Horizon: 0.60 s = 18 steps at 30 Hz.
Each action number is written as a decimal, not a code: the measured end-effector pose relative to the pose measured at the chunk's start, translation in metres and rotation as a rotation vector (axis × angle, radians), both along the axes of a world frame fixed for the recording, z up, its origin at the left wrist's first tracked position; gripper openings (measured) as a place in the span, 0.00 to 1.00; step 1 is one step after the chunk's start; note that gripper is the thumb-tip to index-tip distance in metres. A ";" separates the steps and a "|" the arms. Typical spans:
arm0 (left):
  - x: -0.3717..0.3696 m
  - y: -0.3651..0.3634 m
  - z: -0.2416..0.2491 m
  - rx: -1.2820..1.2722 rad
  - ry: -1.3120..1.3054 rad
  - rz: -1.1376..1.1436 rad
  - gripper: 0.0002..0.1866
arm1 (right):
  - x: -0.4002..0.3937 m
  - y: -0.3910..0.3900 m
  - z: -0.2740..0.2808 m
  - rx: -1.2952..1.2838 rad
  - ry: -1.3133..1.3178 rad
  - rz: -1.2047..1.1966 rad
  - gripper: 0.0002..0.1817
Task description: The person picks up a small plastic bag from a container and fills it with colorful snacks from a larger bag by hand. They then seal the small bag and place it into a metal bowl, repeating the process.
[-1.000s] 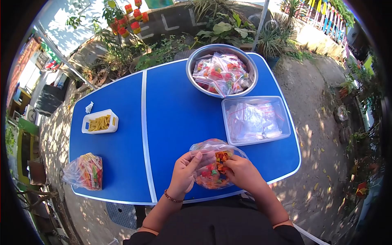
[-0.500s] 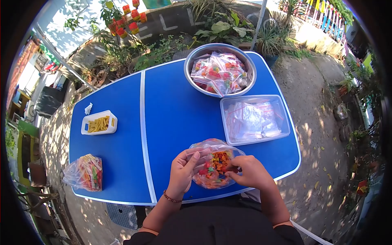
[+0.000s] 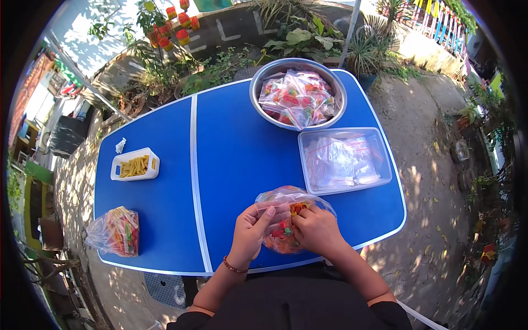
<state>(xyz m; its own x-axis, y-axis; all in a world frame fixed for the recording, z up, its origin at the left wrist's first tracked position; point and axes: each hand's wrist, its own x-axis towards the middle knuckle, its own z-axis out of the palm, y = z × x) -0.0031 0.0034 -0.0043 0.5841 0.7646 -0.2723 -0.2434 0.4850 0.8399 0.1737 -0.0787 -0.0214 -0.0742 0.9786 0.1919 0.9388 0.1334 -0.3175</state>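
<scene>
A large clear bag of small colourful pieces (image 3: 283, 237) lies near the table's front edge, under both hands. My left hand (image 3: 253, 228) is closed on a small clear plastic bag (image 3: 275, 210), pinched between thumb and fingers above the large bag's left side. My right hand (image 3: 314, 226) is closed at the small bag's mouth, with orange and yellow pieces (image 3: 298, 208) showing at its fingertips. Its fingers are partly hidden, and the exact grip is hard to see.
Behind the hands, a clear box (image 3: 391, 175) holds flat plastic bags, and a metal bowl (image 3: 254, 99) holds filled bags. On the left of the blue table (image 3: 242, 148) are a white tray (image 3: 132, 177) of yellow sticks, a bag of wrapped sticks (image 3: 124, 234) and crumpled white tissue (image 3: 120, 145).
My right hand has moved left and slightly up from the large bag to the small bag, bringing colourful pieces to its opening. My left hand has stayed nearly in place.
</scene>
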 end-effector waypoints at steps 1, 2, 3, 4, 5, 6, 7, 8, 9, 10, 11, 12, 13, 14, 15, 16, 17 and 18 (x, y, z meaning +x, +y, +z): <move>0.001 0.000 0.000 0.001 0.002 0.004 0.15 | 0.001 0.000 0.000 0.003 0.027 -0.009 0.09; 0.001 0.000 0.001 0.000 0.005 0.009 0.15 | 0.002 0.000 0.000 0.004 0.056 -0.018 0.09; 0.000 0.000 0.001 0.006 0.004 0.005 0.14 | 0.003 -0.001 0.000 0.005 0.084 -0.026 0.09; -0.001 0.001 0.001 0.012 0.002 0.001 0.14 | 0.005 -0.002 0.002 -0.024 0.136 -0.032 0.10; -0.002 0.001 0.002 0.018 0.000 -0.003 0.13 | 0.009 -0.002 0.007 -0.053 0.187 -0.038 0.10; -0.002 0.000 0.000 0.055 0.011 0.000 0.13 | 0.012 -0.003 0.011 -0.082 0.238 -0.044 0.11; -0.002 0.000 -0.003 0.092 0.023 0.004 0.13 | 0.016 -0.003 0.015 -0.069 0.281 -0.033 0.11; -0.003 -0.001 -0.005 0.128 0.034 0.007 0.13 | 0.020 -0.004 0.017 -0.056 0.324 -0.021 0.11; -0.003 -0.001 -0.005 0.142 0.044 -0.011 0.13 | 0.023 -0.005 0.021 -0.043 0.368 -0.011 0.11; -0.003 0.000 -0.005 0.154 0.055 -0.029 0.13 | 0.025 -0.005 0.025 -0.074 0.469 -0.037 0.10; -0.005 -0.001 -0.005 0.164 0.069 -0.046 0.13 | 0.025 -0.005 0.029 -0.109 0.573 -0.063 0.09; -0.006 -0.003 -0.005 0.182 0.086 -0.049 0.13 | 0.025 -0.006 0.032 -0.143 0.676 -0.087 0.08; -0.005 -0.003 -0.004 0.207 0.097 -0.051 0.13 | 0.027 -0.005 0.035 -0.132 0.687 -0.071 0.08; -0.004 -0.002 -0.003 0.232 0.107 -0.053 0.13 | 0.029 -0.006 0.037 -0.121 0.696 -0.056 0.08; -0.003 -0.002 -0.002 0.237 0.106 -0.048 0.13 | 0.030 -0.007 0.039 -0.113 0.707 -0.044 0.08; -0.002 -0.003 -0.002 0.241 0.105 -0.046 0.13 | 0.031 -0.007 0.041 -0.117 0.735 -0.073 0.08; -0.002 -0.004 -0.001 0.243 0.106 -0.045 0.13 | 0.030 -0.007 0.043 -0.123 0.766 -0.103 0.08; -0.003 -0.004 -0.003 0.254 0.113 -0.031 0.13 | 0.030 -0.008 0.043 -0.129 0.796 -0.134 0.08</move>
<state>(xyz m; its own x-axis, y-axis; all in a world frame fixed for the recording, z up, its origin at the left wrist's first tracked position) -0.0056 -0.0008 -0.0069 0.5854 0.7987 -0.1389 -0.1299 0.2615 0.9564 0.2035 -0.0863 0.0216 0.1559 0.9875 0.0235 0.4307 -0.0465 -0.9013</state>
